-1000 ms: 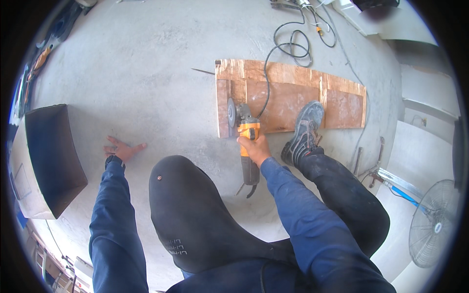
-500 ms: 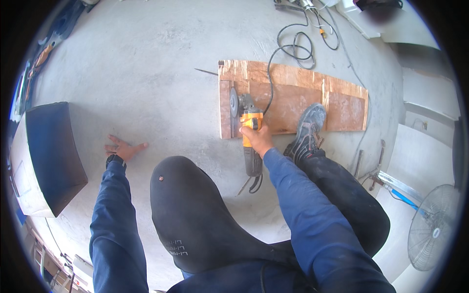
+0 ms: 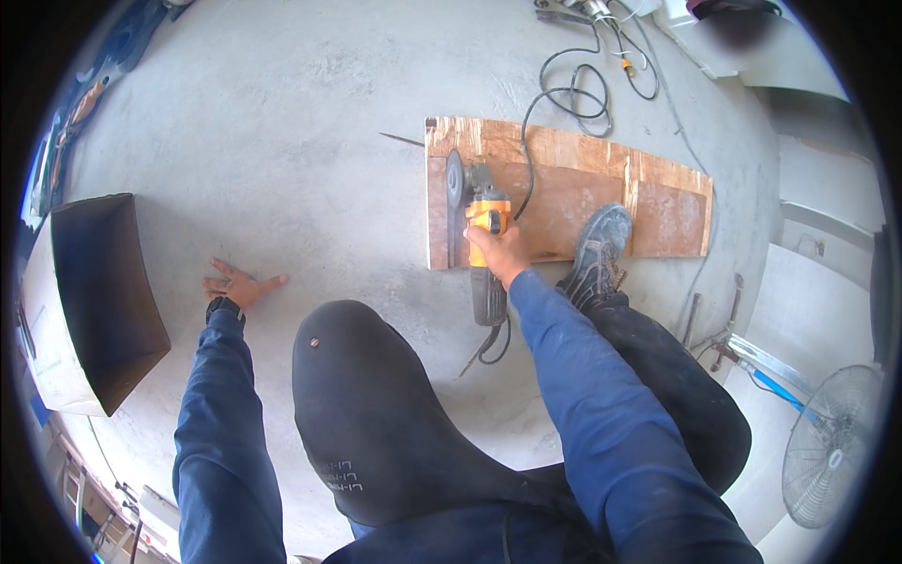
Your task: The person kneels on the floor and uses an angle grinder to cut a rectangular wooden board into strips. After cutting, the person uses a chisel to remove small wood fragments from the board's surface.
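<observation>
My right hand (image 3: 498, 252) is wrapped round the body of a yellow and black angle grinder (image 3: 488, 211). Its grey disc (image 3: 456, 179) stands upright over the left end of a wooden panel (image 3: 564, 202); whether the disc touches the wood I cannot tell. A dark strip or groove runs across the panel below the disc. My right shoe (image 3: 601, 240) rests on the panel's near edge. On the concrete floor (image 3: 310, 150) to the left, my left hand (image 3: 242, 285) lies with fingers spread, holding nothing.
An open cardboard box (image 3: 89, 301) stands at the left. The grinder's black cord (image 3: 575, 89) loops over the panel toward a cluster of plugs (image 3: 601, 11) at the far side. Metal rods (image 3: 723, 324) and a wire-caged fan (image 3: 832, 446) are at the right.
The grinder and my right hand have moved slightly away from me, up along the panel's left end. My left hand stays on the floor; the view has shifted a little.
</observation>
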Demonstrator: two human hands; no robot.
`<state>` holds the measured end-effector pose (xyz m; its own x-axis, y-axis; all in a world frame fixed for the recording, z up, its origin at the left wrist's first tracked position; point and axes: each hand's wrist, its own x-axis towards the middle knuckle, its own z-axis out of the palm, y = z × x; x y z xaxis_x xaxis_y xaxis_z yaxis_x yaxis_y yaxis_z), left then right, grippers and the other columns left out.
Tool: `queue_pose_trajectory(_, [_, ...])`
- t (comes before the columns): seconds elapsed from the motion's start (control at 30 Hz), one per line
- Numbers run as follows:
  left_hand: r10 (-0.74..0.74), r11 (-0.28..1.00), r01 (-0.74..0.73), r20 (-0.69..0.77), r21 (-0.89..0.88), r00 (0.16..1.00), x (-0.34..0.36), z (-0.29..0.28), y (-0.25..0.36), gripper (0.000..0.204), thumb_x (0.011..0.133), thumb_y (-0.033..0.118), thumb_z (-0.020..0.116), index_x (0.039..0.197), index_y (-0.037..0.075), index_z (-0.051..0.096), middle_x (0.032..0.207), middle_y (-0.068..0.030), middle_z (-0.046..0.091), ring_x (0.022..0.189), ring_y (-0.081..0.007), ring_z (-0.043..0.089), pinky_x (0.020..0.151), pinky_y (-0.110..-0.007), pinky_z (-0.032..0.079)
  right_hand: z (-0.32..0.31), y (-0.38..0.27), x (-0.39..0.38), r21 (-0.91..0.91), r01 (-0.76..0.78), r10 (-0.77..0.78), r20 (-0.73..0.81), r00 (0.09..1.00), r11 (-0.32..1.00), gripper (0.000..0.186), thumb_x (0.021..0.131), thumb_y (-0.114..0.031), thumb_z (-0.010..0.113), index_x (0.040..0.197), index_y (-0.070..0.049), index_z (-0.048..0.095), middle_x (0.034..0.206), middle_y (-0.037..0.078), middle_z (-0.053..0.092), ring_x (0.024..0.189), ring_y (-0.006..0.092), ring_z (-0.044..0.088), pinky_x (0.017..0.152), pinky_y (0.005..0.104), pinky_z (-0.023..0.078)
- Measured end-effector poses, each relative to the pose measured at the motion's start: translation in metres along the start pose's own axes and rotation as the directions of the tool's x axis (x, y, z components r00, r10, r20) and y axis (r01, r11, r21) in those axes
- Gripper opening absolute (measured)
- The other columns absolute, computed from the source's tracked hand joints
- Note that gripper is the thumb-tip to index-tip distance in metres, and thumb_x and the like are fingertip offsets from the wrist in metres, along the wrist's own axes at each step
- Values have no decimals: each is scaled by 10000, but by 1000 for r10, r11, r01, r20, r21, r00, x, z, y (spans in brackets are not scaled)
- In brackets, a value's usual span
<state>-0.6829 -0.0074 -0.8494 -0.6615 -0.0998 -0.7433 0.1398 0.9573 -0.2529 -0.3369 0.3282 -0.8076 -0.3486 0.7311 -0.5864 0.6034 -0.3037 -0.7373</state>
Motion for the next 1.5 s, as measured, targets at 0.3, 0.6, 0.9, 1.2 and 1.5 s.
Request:
queue_pose_trajectory(0.3, [-2,999,2,1,-47,1000,2,3,-1,1759,573,840,856,1583,61,-356,1638,-463,-177,1530,-667,-41,1236,-702,116,-1,-3,21,-10,-64,64,12,998,998,568,764,-394,820,1111,50,750,1012,171,769,918,275,742,821,391,568])
queue_pose_trajectory(0.6, [-19,997,20,9,-79,1000,3,1,0,1765,561,801,893,1594,75,-341,1643,-445,-202,1544,-642,-61,1245,-692,97,-17,-44,32,269,-119,80,152,985,956,484,906,-428,787,1171,-49,645,913,66,704,736,178,710,674,348,605])
queue_pose_trajectory(0.9, [-51,992,52,10,-115,999,15,13,-3,1786,540,732,945,1593,96,-349,1651,-423,-223,1550,-622,-106,1250,-684,89,-65,-73,28,546,-232,24,361,932,805,736,991,-725,551,1328,-71,576,1061,105,711,857,223,731,726,352,608])
queue_pose_trajectory(1.2, [-37,985,40,19,-171,999,7,10,-5,1808,520,718,959,1582,108,-370,1646,-413,-255,1553,-606,-140,1255,-679,88,-84,-113,77,470,-251,36,419,907,846,478,926,-296,736,1278,-2,602,1071,117,706,870,212,726,756,343,625])
queue_pose_trajectory(1.5, [3,982,1,19,-189,1000,-1,6,-4,1809,525,680,974,1575,87,-374,1619,-436,-283,1537,-602,-213,1253,-679,71,-88,-199,129,356,-308,76,538,839,882,480,906,-318,758,1249,-19,603,1077,129,680,871,217,694,742,358,601])
